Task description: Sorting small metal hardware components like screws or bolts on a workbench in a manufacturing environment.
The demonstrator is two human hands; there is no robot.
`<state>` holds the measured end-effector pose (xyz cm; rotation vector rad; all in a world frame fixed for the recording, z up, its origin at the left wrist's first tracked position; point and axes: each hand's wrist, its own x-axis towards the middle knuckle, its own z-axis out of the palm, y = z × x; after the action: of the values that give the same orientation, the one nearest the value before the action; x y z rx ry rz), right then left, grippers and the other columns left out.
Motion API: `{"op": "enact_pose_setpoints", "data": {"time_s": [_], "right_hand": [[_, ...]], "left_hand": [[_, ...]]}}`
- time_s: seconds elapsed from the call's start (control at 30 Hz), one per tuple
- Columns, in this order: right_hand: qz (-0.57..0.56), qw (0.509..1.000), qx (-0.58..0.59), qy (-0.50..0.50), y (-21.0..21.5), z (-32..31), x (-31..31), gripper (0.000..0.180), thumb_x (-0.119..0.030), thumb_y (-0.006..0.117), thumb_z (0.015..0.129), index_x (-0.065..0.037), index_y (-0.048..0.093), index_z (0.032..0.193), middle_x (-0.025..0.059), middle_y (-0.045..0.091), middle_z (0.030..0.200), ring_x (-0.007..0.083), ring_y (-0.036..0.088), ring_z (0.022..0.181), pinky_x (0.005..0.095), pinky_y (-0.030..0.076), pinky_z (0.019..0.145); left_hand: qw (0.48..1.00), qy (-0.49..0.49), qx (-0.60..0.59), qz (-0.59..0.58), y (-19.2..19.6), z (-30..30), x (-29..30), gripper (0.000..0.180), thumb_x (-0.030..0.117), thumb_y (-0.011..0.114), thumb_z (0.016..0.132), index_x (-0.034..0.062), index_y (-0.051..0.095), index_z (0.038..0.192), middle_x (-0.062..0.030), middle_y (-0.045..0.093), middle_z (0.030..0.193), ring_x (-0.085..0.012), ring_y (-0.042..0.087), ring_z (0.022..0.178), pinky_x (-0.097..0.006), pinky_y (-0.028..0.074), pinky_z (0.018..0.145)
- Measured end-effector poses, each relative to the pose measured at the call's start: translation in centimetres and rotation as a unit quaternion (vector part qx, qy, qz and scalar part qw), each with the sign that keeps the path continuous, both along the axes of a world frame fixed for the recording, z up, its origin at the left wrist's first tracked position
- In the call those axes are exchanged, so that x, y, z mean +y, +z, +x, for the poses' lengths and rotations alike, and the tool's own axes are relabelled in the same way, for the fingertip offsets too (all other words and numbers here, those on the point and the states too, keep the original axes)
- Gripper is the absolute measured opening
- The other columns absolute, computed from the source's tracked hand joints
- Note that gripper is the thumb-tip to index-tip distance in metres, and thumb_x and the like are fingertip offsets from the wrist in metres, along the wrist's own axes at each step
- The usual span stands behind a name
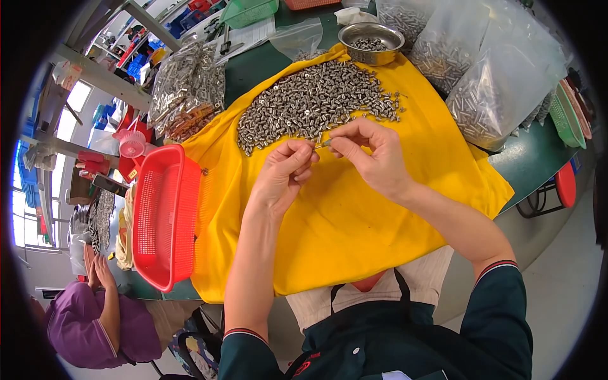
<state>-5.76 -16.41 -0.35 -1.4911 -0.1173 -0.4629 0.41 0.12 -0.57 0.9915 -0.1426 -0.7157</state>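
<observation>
On a yellow cloth [354, 228] lies a wide heap of small metal cylinders [304, 95]. Just in front of the heap, my left hand [286, 172] pinches something small at its fingertips, too small to name. My right hand [373, 155] comes in from the other side, thumb and fingers pinched round a small, thin greyish piece [326, 144] that points toward the left fingertips. The two pinches nearly meet. Whether the pieces touch, I cannot tell.
A red plastic basket [144, 228] stands left of the cloth. Behind the heap sits a steel bowl [372, 58] of small parts. Clear bags of metal parts [484, 95] crowd the right, another bag [188, 82] the back left. A person in purple [104, 320] sits at lower left.
</observation>
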Motion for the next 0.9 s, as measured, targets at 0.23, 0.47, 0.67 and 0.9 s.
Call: {"op": "enact_pose_setpoints", "data": {"time_s": [0.23,0.47,0.67,0.9], "right_hand": [[0.126,0.991,-0.003,-0.037,1.1,0.6,-1.1,0.005,-0.004,0.059,0.079,0.001,0.06,0.08,0.0033,0.061,0.071,0.0066,0.056,0.063,0.02,0.044,0.059],[0.002,0.999,-0.038,-0.033,0.2,0.2,-0.3,0.005,-0.004,0.06,0.078,0.0,0.06,0.081,0.0031,0.062,0.072,0.0071,0.055,0.063,0.0206,0.044,0.058],[-0.061,0.996,-0.053,-0.04,0.3,0.0,-0.3,0.005,-0.004,0.061,0.077,0.0,0.06,0.08,0.0035,0.061,0.071,0.0075,0.054,0.06,0.0213,0.043,0.055],[-0.061,0.996,-0.058,-0.038,0.1,0.1,-0.1,0.005,-0.004,0.061,0.077,0.0,0.06,0.081,0.0043,0.062,0.071,0.0075,0.054,0.059,0.0207,0.043,0.055]], "left_hand": [[0.999,0.028,-0.007,0.033,-0.2,0.0,0.3,0.01,0.01,0.06,0.082,0.0027,0.058,0.087,-0.0048,0.058,0.074,-0.0043,0.037,0.052,-0.017,0.03,0.05],[0.999,0.036,0.029,0.014,0.9,-0.3,-0.6,0.014,0.015,0.054,0.087,0.003,0.056,0.093,-0.0047,0.057,0.078,-0.0041,0.035,0.054,-0.017,0.03,0.05],[1.0,-0.002,0.015,0.006,0.8,-0.6,-0.5,0.016,0.018,0.05,0.089,0.0031,0.052,0.094,-0.0068,0.059,0.08,-0.0042,0.036,0.054,-0.017,0.032,0.049],[0.999,-0.011,0.046,-0.027,0.9,-0.8,-0.5,0.014,0.016,0.05,0.089,0.0038,0.051,0.094,-0.0078,0.06,0.081,-0.0043,0.036,0.053,-0.017,0.032,0.048]]}}
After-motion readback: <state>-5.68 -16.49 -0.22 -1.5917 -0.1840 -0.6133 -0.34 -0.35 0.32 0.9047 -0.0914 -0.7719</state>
